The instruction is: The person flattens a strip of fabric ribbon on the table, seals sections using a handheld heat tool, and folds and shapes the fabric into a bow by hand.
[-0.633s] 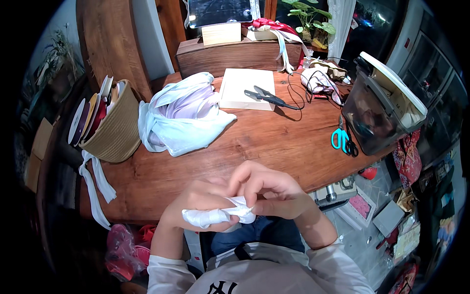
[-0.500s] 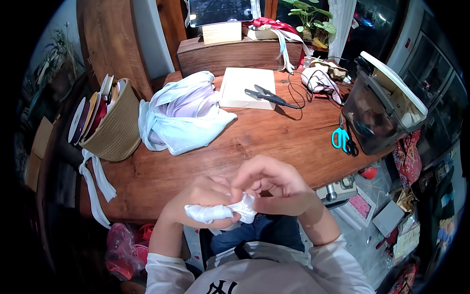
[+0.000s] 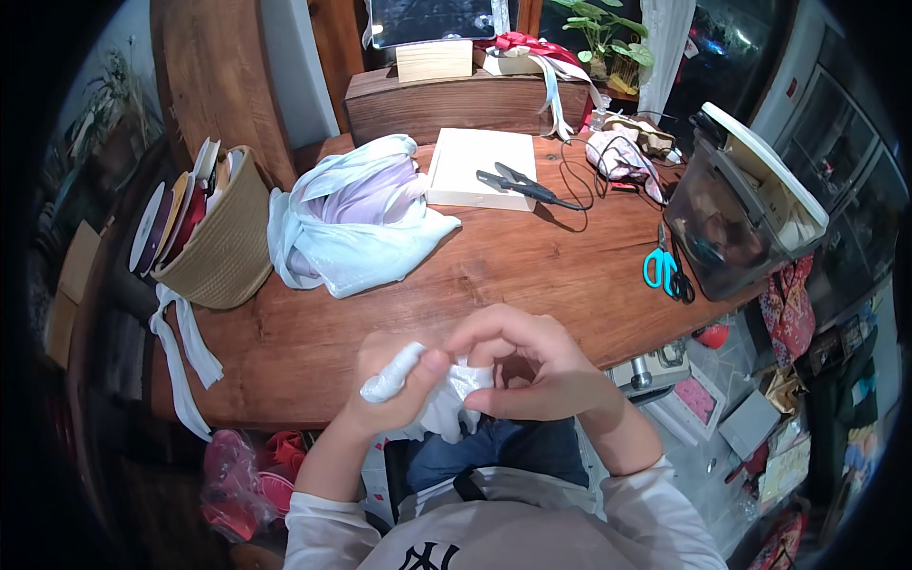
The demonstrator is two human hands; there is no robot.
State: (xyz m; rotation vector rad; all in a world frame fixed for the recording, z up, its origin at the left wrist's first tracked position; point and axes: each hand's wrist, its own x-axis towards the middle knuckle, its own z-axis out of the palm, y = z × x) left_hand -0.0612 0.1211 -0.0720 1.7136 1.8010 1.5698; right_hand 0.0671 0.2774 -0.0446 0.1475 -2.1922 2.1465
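Close in front of me, over the table's near edge, a piece of shiny white cloth (image 3: 446,414) is bunched between my two hands. My left hand (image 3: 397,407) is closed on it, the thumb pressing it, and one white roll of it sticks out over the back of the fingers. My right hand (image 3: 541,366) pinches the cloth's right side between thumb and fingers, the fingers curled in an arch. Loose folds hang below the hands, in front of my lap. Cloth inside the left fist is hidden.
A pale blue and lilac cloth bundle (image 3: 366,218) lies beside a woven basket (image 3: 223,242) of ribbon spools. A black hair straightener (image 3: 518,185) rests on a white box (image 3: 475,157). Turquoise scissors (image 3: 657,269) lie near a grey plastic bin (image 3: 731,218). A white strip (image 3: 185,380) hangs over the left edge.
My left hand has turned so its thumb presses on the cloth, and the white roll has tilted upward. More cloth hangs below the hands. My right hand keeps its pinch.
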